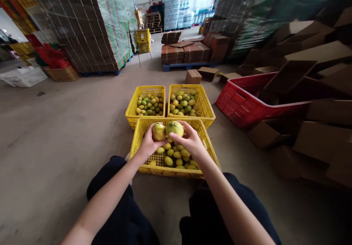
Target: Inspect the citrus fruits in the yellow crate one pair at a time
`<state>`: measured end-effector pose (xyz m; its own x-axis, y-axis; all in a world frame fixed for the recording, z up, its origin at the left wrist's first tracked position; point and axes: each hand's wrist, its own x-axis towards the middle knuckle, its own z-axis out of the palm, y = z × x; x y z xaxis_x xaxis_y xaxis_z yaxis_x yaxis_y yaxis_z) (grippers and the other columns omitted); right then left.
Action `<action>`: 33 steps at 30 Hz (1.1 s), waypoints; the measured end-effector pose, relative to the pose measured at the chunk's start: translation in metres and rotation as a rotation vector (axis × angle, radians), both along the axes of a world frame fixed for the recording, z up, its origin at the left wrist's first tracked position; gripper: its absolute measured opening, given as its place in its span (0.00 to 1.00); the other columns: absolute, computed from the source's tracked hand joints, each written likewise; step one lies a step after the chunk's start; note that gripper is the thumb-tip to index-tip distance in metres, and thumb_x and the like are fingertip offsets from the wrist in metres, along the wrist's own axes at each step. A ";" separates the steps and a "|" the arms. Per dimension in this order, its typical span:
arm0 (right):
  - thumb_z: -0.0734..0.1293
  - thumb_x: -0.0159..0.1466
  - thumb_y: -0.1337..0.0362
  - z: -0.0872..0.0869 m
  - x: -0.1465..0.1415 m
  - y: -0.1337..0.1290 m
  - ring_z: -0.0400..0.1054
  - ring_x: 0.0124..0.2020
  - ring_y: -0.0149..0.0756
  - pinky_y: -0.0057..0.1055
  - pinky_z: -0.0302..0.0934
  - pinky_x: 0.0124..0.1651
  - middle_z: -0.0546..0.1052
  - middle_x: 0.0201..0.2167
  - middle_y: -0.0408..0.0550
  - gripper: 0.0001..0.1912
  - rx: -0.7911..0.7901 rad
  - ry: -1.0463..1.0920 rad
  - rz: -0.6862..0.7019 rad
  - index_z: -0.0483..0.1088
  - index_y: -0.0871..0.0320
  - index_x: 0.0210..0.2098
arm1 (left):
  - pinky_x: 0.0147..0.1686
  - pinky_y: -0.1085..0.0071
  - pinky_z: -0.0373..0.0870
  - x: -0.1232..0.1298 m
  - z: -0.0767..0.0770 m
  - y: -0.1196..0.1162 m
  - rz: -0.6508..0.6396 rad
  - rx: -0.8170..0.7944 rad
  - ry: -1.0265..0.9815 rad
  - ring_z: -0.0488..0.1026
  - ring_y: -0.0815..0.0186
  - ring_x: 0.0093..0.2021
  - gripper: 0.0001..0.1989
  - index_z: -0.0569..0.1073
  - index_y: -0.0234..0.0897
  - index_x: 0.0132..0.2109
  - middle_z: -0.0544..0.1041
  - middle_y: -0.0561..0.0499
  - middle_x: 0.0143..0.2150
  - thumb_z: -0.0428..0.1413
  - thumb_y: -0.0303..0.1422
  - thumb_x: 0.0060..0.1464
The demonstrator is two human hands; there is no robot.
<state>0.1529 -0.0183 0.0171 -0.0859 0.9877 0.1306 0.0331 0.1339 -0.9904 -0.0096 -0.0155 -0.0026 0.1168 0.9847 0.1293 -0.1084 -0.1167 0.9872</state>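
Note:
My left hand [150, 141] grips a yellowish round fruit [158, 131] with some brown marks. Right beside it, a larger greenish-yellow fruit [175, 128] with a ribbed end is held in my right hand [190, 139], thumb across its near side. The two fruits are side by side and appear to touch. Both are above the near yellow crate [176, 171], where several more yellow-green fruits [177, 153] lie mostly toward the middle and right. Bare grid floor shows at the crate's left. The exact kind of fruit is unclear.
Behind stand two more yellow crates, left [132, 109] and right [206, 103], holding similar fruits. A red crate [233, 102] and loose cardboard boxes [319, 138] crowd the right. Flattened cartons [187, 52] sit on a blue pallet, with tall wrapped stacks [110, 28] farther back.

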 end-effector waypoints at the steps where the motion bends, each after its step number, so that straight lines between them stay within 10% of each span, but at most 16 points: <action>1: 0.75 0.49 0.52 0.003 0.002 -0.002 0.70 0.36 0.41 0.39 0.67 0.37 0.74 0.38 0.47 0.27 0.104 -0.128 -0.031 0.68 0.52 0.45 | 0.56 0.58 0.66 -0.001 0.000 0.000 0.004 0.028 0.023 0.71 0.56 0.53 0.31 0.67 0.39 0.50 0.72 0.45 0.52 0.67 0.31 0.37; 5: 0.72 0.53 0.59 0.005 0.005 -0.007 0.69 0.47 0.50 0.48 0.64 0.49 0.72 0.48 0.52 0.24 0.396 -0.543 -0.165 0.67 0.50 0.49 | 0.55 0.61 0.65 -0.003 0.004 -0.002 0.014 0.150 0.111 0.71 0.59 0.52 0.25 0.68 0.40 0.48 0.73 0.48 0.50 0.65 0.27 0.40; 10: 0.68 0.57 0.64 -0.002 0.001 -0.008 0.67 0.50 0.48 0.45 0.62 0.52 0.71 0.48 0.52 0.23 0.506 -0.557 -0.174 0.63 0.51 0.51 | 0.54 0.64 0.64 -0.006 0.011 -0.007 0.013 0.297 0.196 0.70 0.61 0.51 0.22 0.69 0.40 0.46 0.74 0.50 0.48 0.61 0.22 0.42; 20: 0.72 0.54 0.57 0.000 0.000 -0.008 0.70 0.44 0.44 0.40 0.67 0.44 0.73 0.45 0.51 0.26 0.350 -0.359 -0.084 0.61 0.53 0.49 | 0.52 0.62 0.65 -0.012 0.007 0.000 -0.050 0.237 0.110 0.72 0.59 0.49 0.21 0.73 0.40 0.43 0.76 0.51 0.45 0.59 0.21 0.38; 33: 0.68 0.58 0.64 0.004 0.004 -0.014 0.64 0.56 0.48 0.44 0.62 0.56 0.66 0.58 0.54 0.31 0.276 -0.257 0.194 0.58 0.52 0.60 | 0.50 0.62 0.66 -0.015 0.009 -0.006 -0.026 0.160 0.047 0.71 0.58 0.48 0.24 0.75 0.41 0.40 0.77 0.52 0.43 0.52 0.19 0.32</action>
<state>0.1569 -0.0322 0.0207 -0.3310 0.8810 0.3380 0.2222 0.4209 -0.8795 -0.0250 -0.0218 0.0069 0.1515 0.9485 0.2783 -0.0680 -0.2708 0.9602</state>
